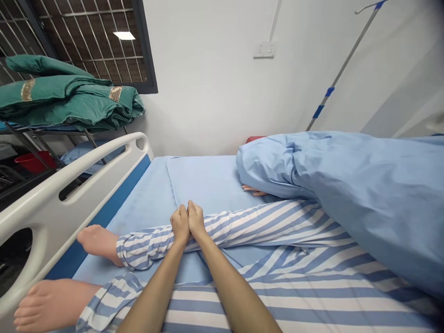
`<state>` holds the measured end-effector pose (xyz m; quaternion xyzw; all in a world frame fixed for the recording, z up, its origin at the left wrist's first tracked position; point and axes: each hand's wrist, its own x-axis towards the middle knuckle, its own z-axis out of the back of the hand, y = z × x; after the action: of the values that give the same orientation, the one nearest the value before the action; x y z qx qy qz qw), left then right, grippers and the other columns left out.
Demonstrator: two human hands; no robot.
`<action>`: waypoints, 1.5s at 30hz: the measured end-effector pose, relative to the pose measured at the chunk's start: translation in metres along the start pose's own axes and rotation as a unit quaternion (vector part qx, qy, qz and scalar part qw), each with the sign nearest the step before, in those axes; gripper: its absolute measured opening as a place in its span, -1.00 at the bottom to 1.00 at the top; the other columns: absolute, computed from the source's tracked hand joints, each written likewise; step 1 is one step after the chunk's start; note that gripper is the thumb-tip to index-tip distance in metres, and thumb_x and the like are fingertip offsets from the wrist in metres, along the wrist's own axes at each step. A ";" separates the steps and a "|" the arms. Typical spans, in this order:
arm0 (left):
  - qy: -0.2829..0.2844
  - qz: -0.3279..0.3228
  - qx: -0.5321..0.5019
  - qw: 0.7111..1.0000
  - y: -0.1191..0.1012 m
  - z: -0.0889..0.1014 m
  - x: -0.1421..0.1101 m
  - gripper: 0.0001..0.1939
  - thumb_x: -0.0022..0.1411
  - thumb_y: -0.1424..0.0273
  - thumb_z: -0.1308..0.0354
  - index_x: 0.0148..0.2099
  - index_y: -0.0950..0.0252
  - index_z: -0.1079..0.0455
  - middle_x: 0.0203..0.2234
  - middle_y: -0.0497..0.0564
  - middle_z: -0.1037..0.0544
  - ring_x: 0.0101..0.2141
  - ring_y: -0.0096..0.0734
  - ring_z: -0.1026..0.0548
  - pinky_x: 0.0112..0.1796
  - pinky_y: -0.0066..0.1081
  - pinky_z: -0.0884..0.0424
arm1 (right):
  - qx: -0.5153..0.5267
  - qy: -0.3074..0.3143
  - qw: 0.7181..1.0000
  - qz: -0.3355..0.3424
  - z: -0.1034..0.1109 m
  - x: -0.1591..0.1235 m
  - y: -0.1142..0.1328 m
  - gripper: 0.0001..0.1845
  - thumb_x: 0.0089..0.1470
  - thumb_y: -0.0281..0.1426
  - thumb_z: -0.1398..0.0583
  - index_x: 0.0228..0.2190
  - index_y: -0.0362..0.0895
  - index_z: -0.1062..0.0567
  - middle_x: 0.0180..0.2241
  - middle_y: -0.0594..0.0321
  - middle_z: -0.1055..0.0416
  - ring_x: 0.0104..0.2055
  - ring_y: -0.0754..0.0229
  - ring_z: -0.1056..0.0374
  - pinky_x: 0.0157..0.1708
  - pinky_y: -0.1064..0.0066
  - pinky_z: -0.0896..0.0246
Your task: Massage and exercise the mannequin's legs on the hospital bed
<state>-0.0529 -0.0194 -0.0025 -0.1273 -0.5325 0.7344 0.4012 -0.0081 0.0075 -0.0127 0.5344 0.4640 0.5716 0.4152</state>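
The hospital bed's side rail is smooth, faintly glossy white plastic. Beside that rail, the bed sheet is matt blue cloth, and the striped trouser leg is soft, matt woven cloth. The bare foot near the rail looks smooth and matt, like moulded silicone. Past the rail, the folded green blanket is slightly sheeny cloth.

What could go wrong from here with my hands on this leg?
The bare foot sits close to the white bed side rail, so moving the striped-trousered leg could knock it. Your left hand and right hand are on striped fabric and might slip. The hand poking from the blue duvet could get pinned.
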 end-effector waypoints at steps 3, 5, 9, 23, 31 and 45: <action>0.000 -0.005 0.017 1.000 0.003 0.001 -0.002 -0.54 0.20 0.19 0.24 -0.64 0.28 -0.17 -0.72 -0.04 -0.32 -0.62 -0.51 -0.22 -0.54 -0.48 -0.09 | -0.008 0.002 1.000 -0.001 0.000 -0.001 0.001 -0.58 0.09 -0.14 0.10 -0.67 -0.12 -0.12 -0.69 0.39 -0.05 -0.59 0.34 0.01 -0.58 0.50 0.04; 0.013 -0.002 0.010 1.000 0.002 0.001 -0.002 -0.52 0.21 0.18 0.26 -0.63 0.29 -0.21 -0.70 -0.02 -0.37 -0.61 -0.50 -0.25 -0.53 -0.48 -0.10 | -0.038 0.014 0.999 0.000 0.003 0.001 0.007 -0.58 0.09 -0.16 0.10 -0.68 -0.12 -0.14 -0.69 0.37 -0.08 -0.59 0.34 -0.01 -0.58 0.50 0.06; 0.046 -0.035 0.023 0.998 0.001 -0.002 -0.001 -0.51 0.23 0.21 0.28 -0.57 0.30 -0.30 -0.63 0.02 -0.43 -0.56 -0.47 -0.30 -0.49 -0.47 -0.10 | -0.136 0.067 0.987 0.056 0.019 0.009 0.032 -0.56 0.09 -0.18 0.08 -0.71 -0.13 -0.18 -0.70 0.36 -0.10 -0.60 0.34 -0.02 -0.57 0.48 0.09; 0.117 -0.048 -0.024 0.992 -0.019 -0.007 -0.005 -0.54 0.21 0.22 0.22 -0.51 0.33 -0.36 -0.58 0.04 -0.47 -0.52 -0.44 -0.35 -0.47 -0.47 -0.18 | -0.043 0.065 0.995 0.056 0.036 0.007 -0.001 -0.56 0.10 -0.16 0.10 -0.62 -0.15 -0.28 -0.62 0.30 -0.26 -0.53 0.31 -0.12 -0.50 0.50 -0.04; 0.064 -0.030 -0.098 0.993 -0.061 -0.030 -0.008 -0.55 0.18 0.19 0.21 -0.67 0.29 -0.12 -0.76 -0.08 -0.24 -0.65 -0.54 -0.18 -0.57 -0.49 -0.10 | 0.066 0.017 0.997 -0.026 0.044 0.017 -0.006 -0.56 0.07 -0.11 0.10 -0.60 -0.15 -0.27 -0.63 0.28 -0.24 -0.54 0.29 -0.14 -0.54 0.49 -0.07; 0.098 -0.043 0.011 0.994 -0.028 -0.035 -0.013 -0.47 0.23 0.20 0.31 -0.58 0.32 -0.32 -0.63 0.06 -0.46 -0.55 -0.44 -0.35 -0.48 -0.47 -0.13 | -0.070 0.044 0.997 0.005 0.038 0.002 0.049 -0.60 0.10 -0.17 -0.01 -0.59 -0.21 -0.31 -0.61 0.35 -0.24 -0.58 0.39 -0.14 -0.53 0.49 -0.10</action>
<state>-0.0107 -0.0021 0.0048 -0.1712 -0.4876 0.7062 0.4839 0.0303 0.0021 0.0351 0.4808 0.4375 0.6280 0.4278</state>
